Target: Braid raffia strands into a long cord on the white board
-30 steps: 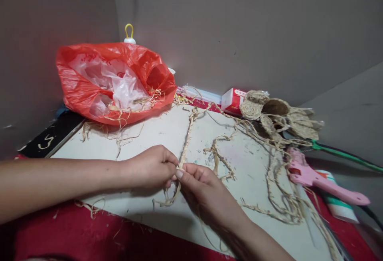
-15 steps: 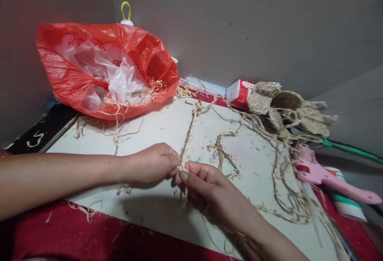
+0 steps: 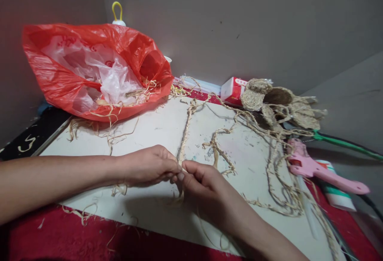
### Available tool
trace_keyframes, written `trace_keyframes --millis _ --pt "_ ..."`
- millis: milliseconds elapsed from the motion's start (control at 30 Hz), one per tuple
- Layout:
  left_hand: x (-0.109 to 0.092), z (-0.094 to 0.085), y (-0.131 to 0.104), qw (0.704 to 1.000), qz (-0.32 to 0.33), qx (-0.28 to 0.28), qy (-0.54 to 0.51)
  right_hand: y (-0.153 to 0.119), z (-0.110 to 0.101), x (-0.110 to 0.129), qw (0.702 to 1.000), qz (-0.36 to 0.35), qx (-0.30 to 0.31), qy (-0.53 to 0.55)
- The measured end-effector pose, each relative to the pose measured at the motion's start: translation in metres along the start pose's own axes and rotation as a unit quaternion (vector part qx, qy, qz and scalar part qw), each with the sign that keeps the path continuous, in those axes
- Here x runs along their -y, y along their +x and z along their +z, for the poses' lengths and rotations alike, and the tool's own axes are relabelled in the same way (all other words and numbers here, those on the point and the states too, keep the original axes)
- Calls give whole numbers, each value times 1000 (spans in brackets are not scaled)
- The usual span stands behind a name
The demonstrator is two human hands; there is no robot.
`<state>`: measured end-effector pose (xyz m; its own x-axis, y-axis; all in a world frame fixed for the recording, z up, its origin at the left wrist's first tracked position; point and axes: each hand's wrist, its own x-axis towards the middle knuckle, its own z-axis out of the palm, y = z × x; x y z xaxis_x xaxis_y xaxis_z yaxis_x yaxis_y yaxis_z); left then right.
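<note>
A braided straw cord (image 3: 186, 133) runs from the back of the white board (image 3: 155, 133) down to my two hands. My left hand (image 3: 152, 166) comes in from the left with its fingers closed on the near end of the braid. Against it, my right hand (image 3: 203, 183) pinches the same end between thumb and forefinger. The fingertips of both hands meet there and hide the strands they hold. A few loose strand ends hang below the fingers.
An open red plastic bag (image 3: 98, 73) with straw fibres stands back left. To the right are more braided cord (image 3: 271, 165), coiled straw pieces (image 3: 254, 97), a pink glue gun (image 3: 317, 169), a white-and-green tube (image 3: 336, 195) and a red-white packet (image 3: 235, 90).
The camera view has shifted slightly, so the surroundings sit further left. My left fingers and thumb have come closer over the braid's end, against my right fingertips.
</note>
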<state>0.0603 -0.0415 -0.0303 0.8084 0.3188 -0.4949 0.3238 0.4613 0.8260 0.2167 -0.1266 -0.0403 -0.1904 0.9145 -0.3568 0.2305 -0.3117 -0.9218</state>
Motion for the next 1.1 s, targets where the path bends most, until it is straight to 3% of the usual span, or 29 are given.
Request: trace_keyframes --millis 167,267,367,567,700,800,933,1100 --pt "2 2 -2 999 0 -31 43 0 5 -3 980 -36 -58 -187" --pt "8 2 0 994 33 -49 96 -1 5 -2 970 -31 -61 -233" --pt "12 0 1 985 62 -54 150 -5 0 6 970 -27 -36 -239" --pt "12 4 -1 983 31 -68 167 -13 -12 23 960 -17 -32 -278" --pt "10 8 -4 990 58 -54 118 -16 -2 20 983 -9 -28 -180" --pt "11 7 -6 994 71 -38 75 -19 12 14 984 -40 -36 -167" --pt "13 4 -7 994 89 -27 53 -22 25 8 961 -57 -75 -260" --pt "10 6 -8 996 83 -36 22 -20 31 0 904 -62 -100 -411"
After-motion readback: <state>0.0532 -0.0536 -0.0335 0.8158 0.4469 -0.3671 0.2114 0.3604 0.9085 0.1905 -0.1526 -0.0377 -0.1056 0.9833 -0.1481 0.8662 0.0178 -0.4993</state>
